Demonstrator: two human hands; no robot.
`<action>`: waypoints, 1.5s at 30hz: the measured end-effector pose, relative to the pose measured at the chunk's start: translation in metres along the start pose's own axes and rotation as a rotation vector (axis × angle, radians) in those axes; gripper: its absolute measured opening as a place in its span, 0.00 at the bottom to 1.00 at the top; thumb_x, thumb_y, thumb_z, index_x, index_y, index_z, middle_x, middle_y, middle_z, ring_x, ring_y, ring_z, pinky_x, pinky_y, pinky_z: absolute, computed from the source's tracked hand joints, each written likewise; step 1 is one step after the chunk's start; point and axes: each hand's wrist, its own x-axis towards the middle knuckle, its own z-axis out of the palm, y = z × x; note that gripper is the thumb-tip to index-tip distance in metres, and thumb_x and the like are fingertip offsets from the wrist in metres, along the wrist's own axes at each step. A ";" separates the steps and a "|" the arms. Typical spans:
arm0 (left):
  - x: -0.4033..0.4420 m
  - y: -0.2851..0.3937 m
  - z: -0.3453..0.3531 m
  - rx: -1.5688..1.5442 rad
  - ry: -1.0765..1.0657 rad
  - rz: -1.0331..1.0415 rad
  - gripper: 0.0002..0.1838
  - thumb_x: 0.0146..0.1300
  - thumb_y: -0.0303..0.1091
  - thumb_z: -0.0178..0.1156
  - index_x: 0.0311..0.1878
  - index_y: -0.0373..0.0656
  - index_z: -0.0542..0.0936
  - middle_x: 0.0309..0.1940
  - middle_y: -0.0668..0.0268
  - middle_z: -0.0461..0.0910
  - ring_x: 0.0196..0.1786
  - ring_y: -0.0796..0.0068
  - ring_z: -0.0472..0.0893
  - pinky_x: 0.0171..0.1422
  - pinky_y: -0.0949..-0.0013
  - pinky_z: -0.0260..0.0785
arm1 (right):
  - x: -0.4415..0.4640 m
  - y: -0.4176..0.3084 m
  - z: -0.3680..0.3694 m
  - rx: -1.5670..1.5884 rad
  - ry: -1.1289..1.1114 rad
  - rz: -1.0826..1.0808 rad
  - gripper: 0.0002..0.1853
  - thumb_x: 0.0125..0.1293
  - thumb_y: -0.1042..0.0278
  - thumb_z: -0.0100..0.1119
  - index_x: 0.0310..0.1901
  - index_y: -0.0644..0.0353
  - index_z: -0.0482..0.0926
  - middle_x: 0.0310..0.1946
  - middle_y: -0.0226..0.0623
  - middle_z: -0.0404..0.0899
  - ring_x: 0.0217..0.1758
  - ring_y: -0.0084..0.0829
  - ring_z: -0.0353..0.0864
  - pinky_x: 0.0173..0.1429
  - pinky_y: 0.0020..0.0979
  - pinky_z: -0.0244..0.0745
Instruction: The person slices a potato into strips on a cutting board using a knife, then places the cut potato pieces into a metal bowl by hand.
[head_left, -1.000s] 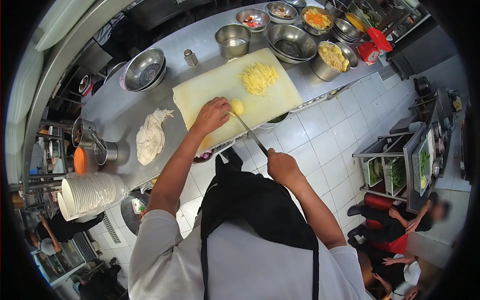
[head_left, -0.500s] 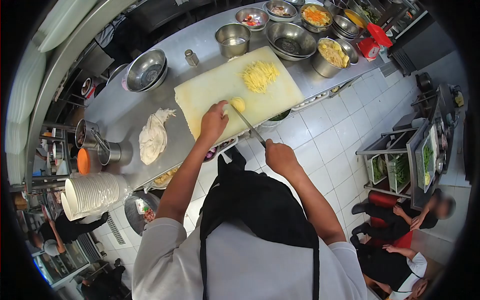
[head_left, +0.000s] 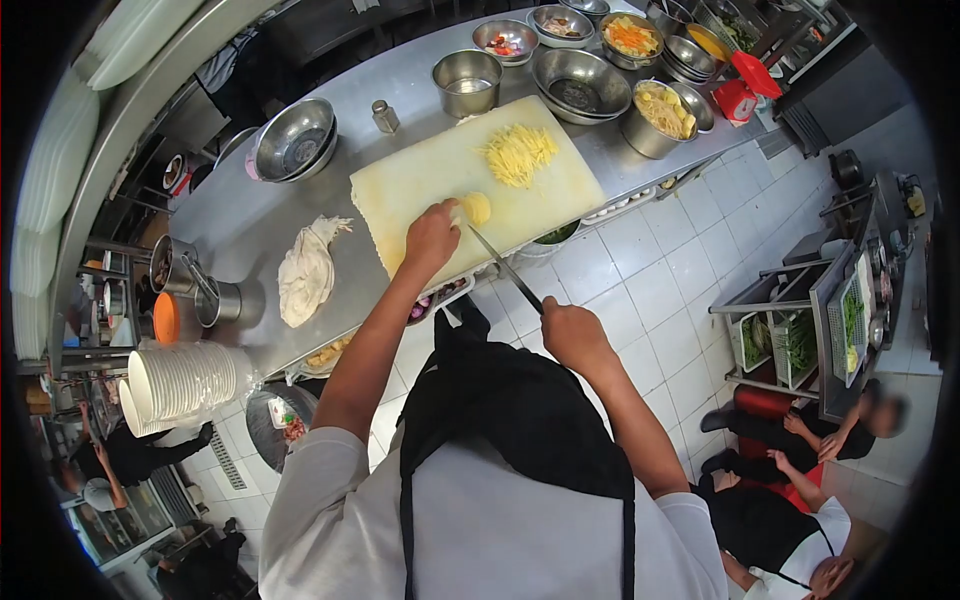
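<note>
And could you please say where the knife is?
In the head view, the knife is in the right hand, tip over the cutting board, beside the yellow piece.

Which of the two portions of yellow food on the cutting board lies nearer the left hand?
The small rounded piece, right by the left hand; the heap of thin strips lies farther away on the cutting board.

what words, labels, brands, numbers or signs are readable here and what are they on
No text can be read in this view.
Red scale: any markings are too small to read.
Knife: no legible lettering on the blade.
</note>
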 end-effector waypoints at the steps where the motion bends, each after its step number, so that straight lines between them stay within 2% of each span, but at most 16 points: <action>1: -0.001 0.000 0.001 -0.053 -0.009 -0.070 0.21 0.62 0.29 0.67 0.60 0.46 0.85 0.44 0.52 0.86 0.46 0.52 0.87 0.52 0.52 0.81 | -0.004 0.000 0.000 0.014 -0.005 0.011 0.09 0.66 0.75 0.57 0.46 0.68 0.77 0.30 0.56 0.87 0.36 0.55 0.90 0.43 0.52 0.85; 2: -0.002 0.000 0.002 -0.105 -0.018 -0.140 0.20 0.62 0.29 0.68 0.59 0.46 0.86 0.41 0.53 0.87 0.46 0.53 0.88 0.52 0.52 0.81 | -0.004 -0.001 0.001 0.025 -0.001 0.008 0.09 0.66 0.76 0.56 0.46 0.68 0.77 0.30 0.57 0.87 0.36 0.55 0.90 0.43 0.52 0.85; 5: -0.007 -0.006 0.015 -0.227 -0.011 -0.206 0.17 0.63 0.31 0.70 0.55 0.42 0.86 0.34 0.55 0.88 0.37 0.58 0.88 0.46 0.56 0.81 | 0.000 -0.008 0.007 0.051 0.016 0.009 0.09 0.65 0.76 0.56 0.45 0.68 0.77 0.30 0.57 0.87 0.36 0.55 0.90 0.43 0.52 0.85; 8: -0.015 -0.008 0.023 -0.471 0.046 -0.222 0.15 0.67 0.30 0.70 0.55 0.36 0.85 0.30 0.60 0.87 0.30 0.72 0.87 0.35 0.67 0.79 | 0.009 -0.016 0.019 0.059 0.031 0.015 0.09 0.65 0.77 0.56 0.45 0.69 0.77 0.30 0.57 0.87 0.36 0.55 0.90 0.43 0.52 0.85; 11: -0.016 -0.013 0.030 -0.658 0.093 -0.272 0.14 0.69 0.29 0.69 0.54 0.32 0.84 0.32 0.60 0.87 0.30 0.76 0.88 0.33 0.70 0.81 | 0.011 -0.022 0.024 0.050 0.039 0.006 0.09 0.65 0.77 0.55 0.45 0.68 0.77 0.30 0.57 0.87 0.36 0.55 0.91 0.42 0.51 0.85; 21: -0.009 -0.023 0.030 -0.947 0.066 -0.506 0.13 0.68 0.24 0.68 0.53 0.30 0.81 0.39 0.55 0.87 0.33 0.67 0.90 0.36 0.70 0.86 | 0.009 -0.031 0.023 0.027 0.051 -0.012 0.08 0.63 0.78 0.56 0.43 0.68 0.76 0.29 0.56 0.87 0.35 0.55 0.90 0.40 0.51 0.85; 29: -0.011 -0.026 0.031 -1.012 0.047 -0.529 0.13 0.70 0.25 0.67 0.54 0.31 0.80 0.41 0.56 0.86 0.36 0.65 0.91 0.40 0.68 0.87 | 0.005 -0.036 0.017 0.085 0.069 -0.015 0.07 0.63 0.79 0.57 0.43 0.68 0.75 0.28 0.56 0.86 0.35 0.55 0.90 0.40 0.52 0.85; 32: -0.011 -0.025 0.032 -1.045 0.076 -0.536 0.12 0.69 0.23 0.67 0.53 0.29 0.81 0.38 0.56 0.86 0.34 0.67 0.91 0.36 0.69 0.86 | 0.006 -0.039 0.016 0.091 0.056 -0.013 0.08 0.63 0.78 0.57 0.43 0.68 0.75 0.28 0.56 0.86 0.35 0.55 0.90 0.40 0.52 0.85; 37: -0.015 -0.028 0.035 -1.071 0.086 -0.508 0.12 0.71 0.23 0.67 0.54 0.29 0.80 0.39 0.56 0.86 0.34 0.67 0.91 0.37 0.70 0.86 | 0.009 -0.043 0.021 0.075 0.048 0.001 0.07 0.64 0.77 0.57 0.43 0.68 0.75 0.28 0.55 0.86 0.35 0.55 0.90 0.40 0.51 0.86; 45: -0.015 -0.027 0.035 -1.074 0.083 -0.519 0.13 0.71 0.23 0.66 0.55 0.28 0.80 0.40 0.56 0.86 0.35 0.67 0.91 0.38 0.70 0.86 | 0.014 -0.053 0.021 0.014 0.080 -0.017 0.06 0.64 0.77 0.57 0.42 0.66 0.75 0.27 0.52 0.87 0.32 0.49 0.92 0.35 0.45 0.86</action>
